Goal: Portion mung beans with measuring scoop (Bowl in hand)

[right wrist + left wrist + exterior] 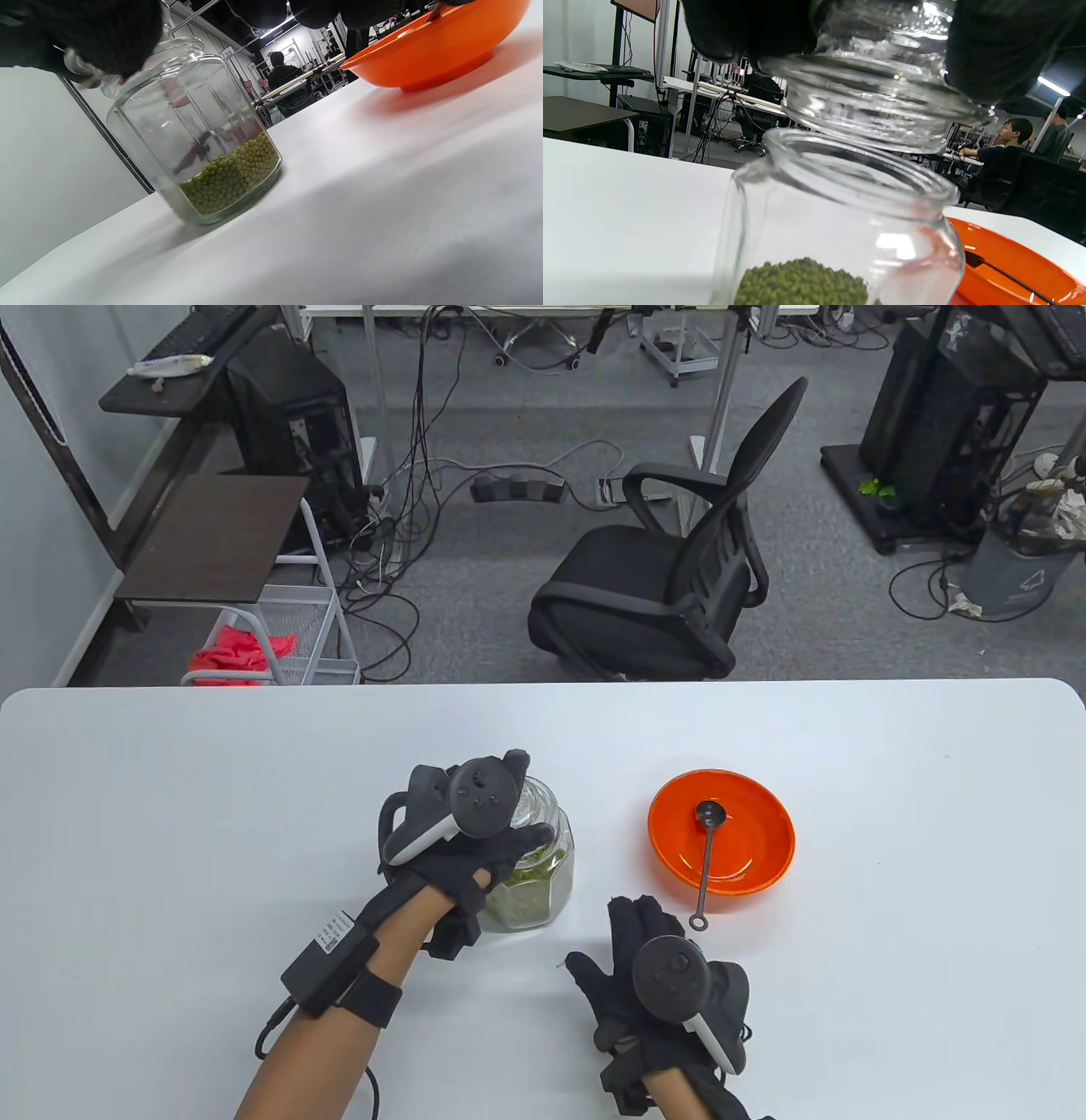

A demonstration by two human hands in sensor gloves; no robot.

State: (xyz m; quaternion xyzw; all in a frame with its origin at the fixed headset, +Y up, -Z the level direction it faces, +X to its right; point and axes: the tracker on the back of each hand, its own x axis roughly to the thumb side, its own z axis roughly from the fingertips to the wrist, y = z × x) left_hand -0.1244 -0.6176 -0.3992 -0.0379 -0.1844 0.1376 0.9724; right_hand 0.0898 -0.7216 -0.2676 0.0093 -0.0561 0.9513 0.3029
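Glass on glass was the risk: the left hand (pixel 462 848) gripped the lid (pixel 878 101) just above the jar (pixel 534 874), and I judged it best lifted straight up, then set on the counter (pixel 170 814) at the jar's nine o'clock. The right hand (pixel 653 976) lay with fingers released at the jar's five o'clock. One jar of mung beans (pixel 231 173), one orange bowl (pixel 759 848) at three o'clock and one scoop (pixel 708 848) inside it.
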